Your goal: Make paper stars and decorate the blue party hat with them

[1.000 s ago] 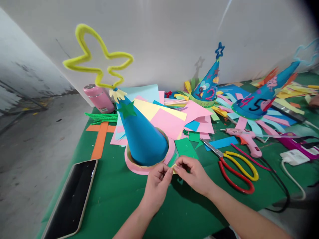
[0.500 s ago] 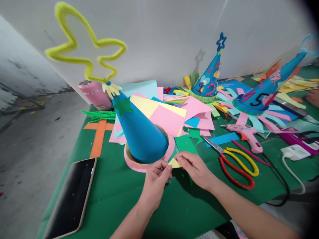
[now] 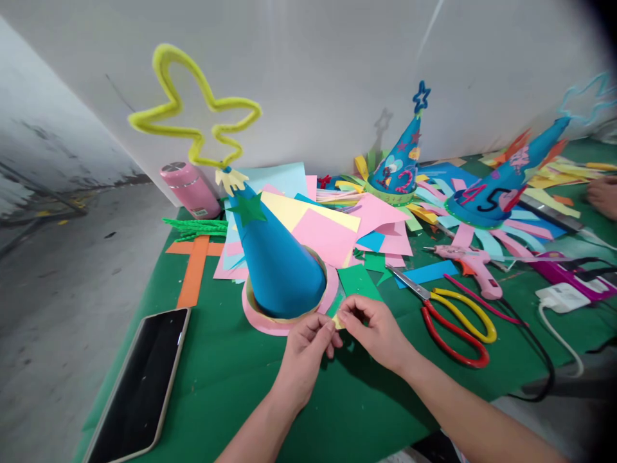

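Observation:
Between the fingertips of my left hand (image 3: 308,350) and my right hand (image 3: 370,328) is a small piece of yellow paper (image 3: 339,321). Both hands pinch it, and most of it is hidden by the fingers. Just behind them stands a blue paper cone hat (image 3: 284,270) with a pink brim (image 3: 264,326), tilted to the left. A green paper star (image 3: 249,209) sits high on the cone, under a yellow paper fringe (image 3: 232,179). From its tip rises a yellow pipe-cleaner star (image 3: 212,103). Green paper (image 3: 359,283) lies beyond my right hand.
Scissors (image 3: 448,315) lie right of my hands, a pink glue gun (image 3: 475,265) behind them. Left are a phone (image 3: 139,379), orange strips (image 3: 195,276) and a pink bottle (image 3: 190,190). Two decorated hats (image 3: 398,164) stand farther back. Another person's hand (image 3: 603,195) shows at the right edge.
My fingertips have come closer together, and less of the yellow paper shows between them. The view has shifted a little, moving the near hat slightly right and down in the picture.

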`<action>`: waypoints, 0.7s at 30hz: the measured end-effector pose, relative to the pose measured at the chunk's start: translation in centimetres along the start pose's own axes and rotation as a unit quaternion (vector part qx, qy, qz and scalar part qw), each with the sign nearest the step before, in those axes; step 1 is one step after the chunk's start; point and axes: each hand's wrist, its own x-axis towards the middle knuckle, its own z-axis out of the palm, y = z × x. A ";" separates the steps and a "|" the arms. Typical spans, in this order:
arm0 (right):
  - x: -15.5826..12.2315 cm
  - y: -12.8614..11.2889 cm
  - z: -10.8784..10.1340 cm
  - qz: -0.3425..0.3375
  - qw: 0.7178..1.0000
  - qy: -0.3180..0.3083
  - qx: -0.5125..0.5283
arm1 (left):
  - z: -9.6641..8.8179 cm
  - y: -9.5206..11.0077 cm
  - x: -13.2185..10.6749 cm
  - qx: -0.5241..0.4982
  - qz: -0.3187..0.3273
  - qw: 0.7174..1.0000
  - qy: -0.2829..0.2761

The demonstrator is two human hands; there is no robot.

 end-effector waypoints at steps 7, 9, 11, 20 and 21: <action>-0.1 -0.2 0.0 -0.006 1.000 -0.001 0.005 | -0.1 0.4 -0.1 0.057 0.034 0.998 0.023; -0.2 -0.2 0.2 -0.005 1.000 -0.001 0.010 | -0.1 0.4 -0.1 0.057 0.038 0.997 0.026; -0.2 -0.2 0.3 -0.005 1.000 -0.002 0.015 | -0.1 0.2 -0.1 0.041 0.035 0.998 0.024; -0.1 0.0 0.6 -0.014 1.000 0.002 0.006 | -0.1 0.5 0.1 0.050 0.029 0.997 0.043; -0.1 0.1 0.6 -0.014 1.000 0.003 0.007 | -0.1 0.7 0.1 0.060 0.034 0.997 0.046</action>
